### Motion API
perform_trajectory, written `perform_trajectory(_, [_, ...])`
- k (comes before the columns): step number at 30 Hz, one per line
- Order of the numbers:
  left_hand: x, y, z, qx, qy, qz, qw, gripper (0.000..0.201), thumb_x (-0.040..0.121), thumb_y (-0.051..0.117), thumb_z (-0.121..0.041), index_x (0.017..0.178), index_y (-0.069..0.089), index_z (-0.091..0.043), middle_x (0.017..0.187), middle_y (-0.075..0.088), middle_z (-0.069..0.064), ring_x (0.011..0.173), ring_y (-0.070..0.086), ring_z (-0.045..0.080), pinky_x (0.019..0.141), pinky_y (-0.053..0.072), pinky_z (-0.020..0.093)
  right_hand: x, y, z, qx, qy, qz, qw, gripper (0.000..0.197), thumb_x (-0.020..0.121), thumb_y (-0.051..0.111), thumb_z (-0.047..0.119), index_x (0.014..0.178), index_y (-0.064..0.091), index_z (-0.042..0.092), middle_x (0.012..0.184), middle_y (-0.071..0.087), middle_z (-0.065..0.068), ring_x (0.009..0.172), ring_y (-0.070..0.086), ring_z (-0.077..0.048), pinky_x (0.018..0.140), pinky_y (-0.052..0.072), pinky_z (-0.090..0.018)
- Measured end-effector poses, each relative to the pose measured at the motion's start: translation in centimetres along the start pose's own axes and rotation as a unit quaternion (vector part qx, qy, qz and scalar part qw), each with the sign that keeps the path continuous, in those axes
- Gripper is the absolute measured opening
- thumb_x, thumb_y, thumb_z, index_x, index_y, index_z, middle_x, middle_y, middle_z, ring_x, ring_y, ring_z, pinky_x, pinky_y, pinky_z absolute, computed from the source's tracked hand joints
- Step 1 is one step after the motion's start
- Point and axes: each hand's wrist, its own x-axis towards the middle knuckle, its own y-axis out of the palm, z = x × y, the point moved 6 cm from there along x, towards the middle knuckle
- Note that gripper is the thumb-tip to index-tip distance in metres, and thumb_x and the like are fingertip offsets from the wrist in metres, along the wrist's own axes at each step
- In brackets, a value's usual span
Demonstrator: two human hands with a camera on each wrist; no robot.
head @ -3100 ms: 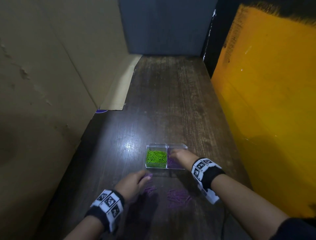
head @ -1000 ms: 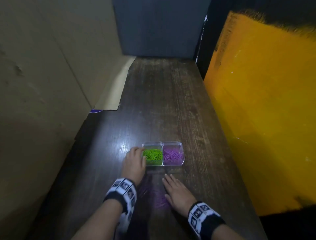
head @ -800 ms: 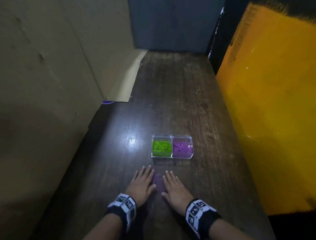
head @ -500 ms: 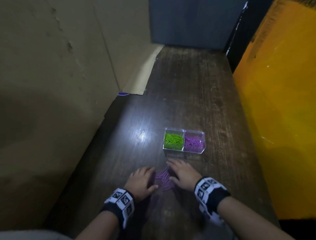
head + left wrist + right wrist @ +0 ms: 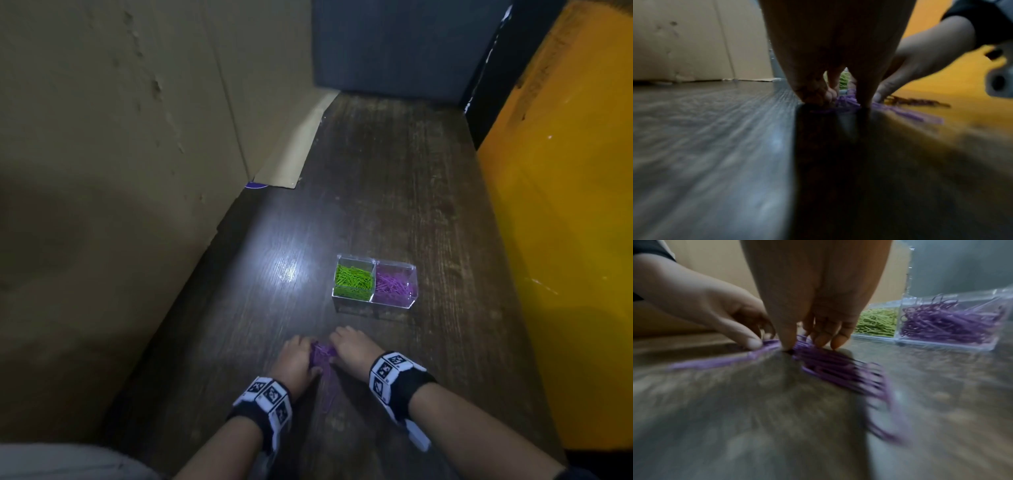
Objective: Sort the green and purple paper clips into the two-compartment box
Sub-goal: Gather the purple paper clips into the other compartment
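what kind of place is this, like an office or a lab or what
Probably a makeshift recording booth rather than an office: a bare dark wooden tabletop is walled in by a cardboard sheet and an orange panel, and both wrists wear marker-printed bands.

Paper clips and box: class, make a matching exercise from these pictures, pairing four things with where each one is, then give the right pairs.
Things:
1. green clips
2. loose purple clips
3. box
4. cardboard flap

Places:
A. on the table between the two hands
B. left compartment
C. far left, by the wall
D. just beyond the hands

Pairs: 1-B, 2-A, 3-D, 4-C
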Motion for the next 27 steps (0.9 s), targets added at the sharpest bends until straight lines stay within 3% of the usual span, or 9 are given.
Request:
perform_trajectory(5, [1.5, -0.7, -0.2, 0.002, -0.026, 0.017, 0.999, 0.042, 0.084, 0.063, -0.027, 0.118, 0.049, -0.007, 0.123, 0.044, 0.013, 0.116, 0.048, 0.029, 0.100, 0.035, 0.032, 1.1, -0.4, 0.1, -0.003, -0.018, -0.022, 1.000, 0.031, 0.094, 0.043, 0.018, 0.119, 0.047, 0.000, 0.127, 0.046, -0.019, 0.121, 0.043, -0.030, 0.098, 0.036, -0.041])
perform_trajectory(11, [2.6, -1.5, -0.7, 0.137, 0.012, 0.050, 0.989, 0.041, 0.093, 0.046, -0.037, 0.121, 0.047, -0.006, 0.129, 0.042, 0.013, 0.121, 0.045, 0.030, 0.095, 0.040, 0.039, 2.0, -0.6, -1.4, -0.030, 0.000, 0.018, 0.999, 0.030, 0.096, 0.030, 0.008, 0.121, 0.043, 0.000, 0.129, 0.046, -0.020, 0.123, 0.045, -0.032, 0.104, 0.036, -0.043])
perform_trajectory(15, [3.2, -3.9, -0.9, 0.099, 0.006, 0.003, 0.995, 0.035, 0.098, 0.036, -0.037, 0.114, 0.055, -0.011, 0.121, 0.058, 0.013, 0.114, 0.054, 0.030, 0.089, 0.044, 0.035, 1.8, -2.5, -3.6, 0.211, 0.050, -0.044, 0.975, 0.026, 0.095, 0.040, 0.012, 0.116, 0.055, 0.006, 0.119, 0.057, -0.013, 0.111, 0.057, -0.023, 0.093, 0.042, -0.032])
perform_trajectory(17, [3.2, -5.4, -0.3, 0.011, -0.016, -0.014, 1.000, 0.030, 0.098, 0.039, -0.029, 0.117, 0.058, -0.017, 0.110, 0.067, 0.015, 0.103, 0.062, 0.030, 0.084, 0.046, 0.033, 0.7, -3.5, -5.3, 0.388, 0.120, -0.088, 0.909, 0.019, 0.094, 0.040, 0.006, 0.102, 0.058, 0.005, 0.088, 0.064, -0.011, 0.078, 0.065, -0.009, 0.071, 0.048, -0.023])
perform_trajectory(19, [2.9, -5.7, 0.3, -0.101, -0.028, -0.007, 0.994, 0.036, 0.096, 0.038, -0.012, 0.128, 0.051, -0.021, 0.084, 0.071, 0.008, 0.081, 0.065, 0.025, 0.080, 0.047, 0.030, -0.9, -3.5, -6.8, 0.590, 0.178, -0.094, 0.782, 0.023, 0.095, 0.034, 0.000, 0.080, 0.050, 0.009, 0.051, 0.050, -0.002, 0.035, 0.049, -0.003, 0.040, 0.041, -0.016])
perform_trajectory(21, [2.0, -5.4, 0.8, -0.174, -0.034, 0.005, 0.984, 0.030, 0.094, 0.034, -0.005, 0.114, 0.049, -0.022, 0.068, 0.060, -0.004, 0.063, 0.056, 0.013, 0.075, 0.045, 0.030, -2.8, -2.6, -7.6, 0.738, 0.203, -0.058, 0.641, 0.030, 0.093, 0.029, 0.002, 0.068, 0.043, 0.013, 0.044, 0.043, 0.001, 0.032, 0.041, -0.007, 0.038, 0.039, -0.017])
perform_trajectory(23, [1.1, -4.9, 1.5, -0.184, -0.042, -0.012, 0.982, 0.026, 0.093, 0.034, -0.003, 0.083, 0.042, -0.026, 0.071, 0.053, -0.001, 0.067, 0.053, 0.018, 0.077, 0.045, 0.034, -4.7, -1.7, -7.8, 0.791, 0.215, -0.021, 0.573, 0.030, 0.093, 0.030, 0.011, 0.066, 0.042, 0.015, 0.046, 0.047, 0.003, 0.036, 0.045, -0.009, 0.045, 0.043, -0.020])
perform_trajectory(25, [0.5, -4.3, 1.9, -0.192, -0.055, -0.022, 0.980, 0.027, 0.091, 0.038, -0.001, 0.085, 0.042, -0.026, 0.089, 0.055, 0.005, 0.089, 0.058, 0.028, 0.083, 0.042, 0.031, -6.0, -0.5, -8.3, 0.755, 0.238, -0.019, 0.610, 0.028, 0.095, 0.041, 0.019, 0.068, 0.043, 0.014, 0.047, 0.048, 0.001, 0.036, 0.044, -0.008, 0.044, 0.040, -0.019])
perform_trajectory(27, [0.2, -3.4, 2.3, -0.212, -0.084, 0.006, 0.973, 0.034, 0.089, 0.046, -0.002, 0.119, 0.042, -0.017, 0.121, 0.054, 0.008, 0.118, 0.052, 0.026, 0.096, 0.037, 0.026, -6.8, 0.1, -9.0, 0.579, 0.233, -0.027, 0.781, 0.025, 0.090, 0.058, 0.024, 0.071, 0.044, 0.015, 0.054, 0.047, 0.000, 0.043, 0.044, -0.009, 0.045, 0.037, -0.019])
